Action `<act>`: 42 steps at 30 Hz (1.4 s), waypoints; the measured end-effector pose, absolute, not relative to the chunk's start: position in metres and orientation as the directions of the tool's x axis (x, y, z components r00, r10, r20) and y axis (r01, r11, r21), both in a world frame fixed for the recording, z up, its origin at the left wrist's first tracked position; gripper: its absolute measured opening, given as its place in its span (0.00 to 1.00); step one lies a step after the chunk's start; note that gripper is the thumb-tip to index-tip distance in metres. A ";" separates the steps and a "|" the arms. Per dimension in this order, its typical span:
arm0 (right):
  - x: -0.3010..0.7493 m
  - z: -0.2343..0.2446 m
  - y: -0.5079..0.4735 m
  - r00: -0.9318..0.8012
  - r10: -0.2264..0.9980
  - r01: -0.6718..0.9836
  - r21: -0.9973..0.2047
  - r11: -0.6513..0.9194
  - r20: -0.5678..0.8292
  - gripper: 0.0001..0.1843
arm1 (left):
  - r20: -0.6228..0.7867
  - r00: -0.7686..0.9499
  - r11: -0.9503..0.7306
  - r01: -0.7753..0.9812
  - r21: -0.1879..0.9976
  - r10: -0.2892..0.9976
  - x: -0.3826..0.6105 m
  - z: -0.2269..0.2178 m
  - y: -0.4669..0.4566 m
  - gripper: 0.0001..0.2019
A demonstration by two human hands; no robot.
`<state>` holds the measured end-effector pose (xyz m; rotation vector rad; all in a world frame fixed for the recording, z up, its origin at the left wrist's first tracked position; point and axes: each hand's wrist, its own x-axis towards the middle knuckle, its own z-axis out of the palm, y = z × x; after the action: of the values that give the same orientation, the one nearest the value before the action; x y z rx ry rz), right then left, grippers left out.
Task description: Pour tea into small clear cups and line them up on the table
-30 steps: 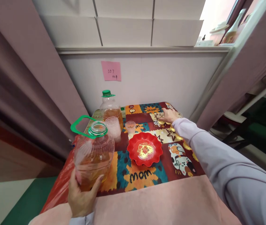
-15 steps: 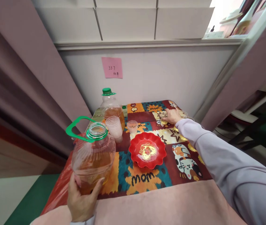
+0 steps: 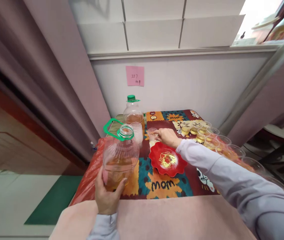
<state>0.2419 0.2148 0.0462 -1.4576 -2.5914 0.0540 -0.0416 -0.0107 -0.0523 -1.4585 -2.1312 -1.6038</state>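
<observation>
Clear cup (image 3: 152, 133) sits upright just left of the right hand (image 3: 168, 137), fingers at its rim, closure unclear; the left hand (image 3: 107, 198) grips the jug (image 3: 120, 163) low.

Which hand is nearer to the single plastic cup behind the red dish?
Right. The right hand is right at the cup; the left hand is farther off, against the open jug's lower part.
</observation>
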 end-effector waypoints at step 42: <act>0.308 0.036 0.098 -0.435 0.887 0.892 -0.059 0.448 0.154 0.24 | 0.691 -0.410 -0.148 0.789 0.596 0.596 -0.035 -0.051 -0.010 0.50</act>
<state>0.3077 0.0979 0.0363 -1.5695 -2.5315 -0.0465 -0.0346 -0.0098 -0.0506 -1.5923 -1.9217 -1.5933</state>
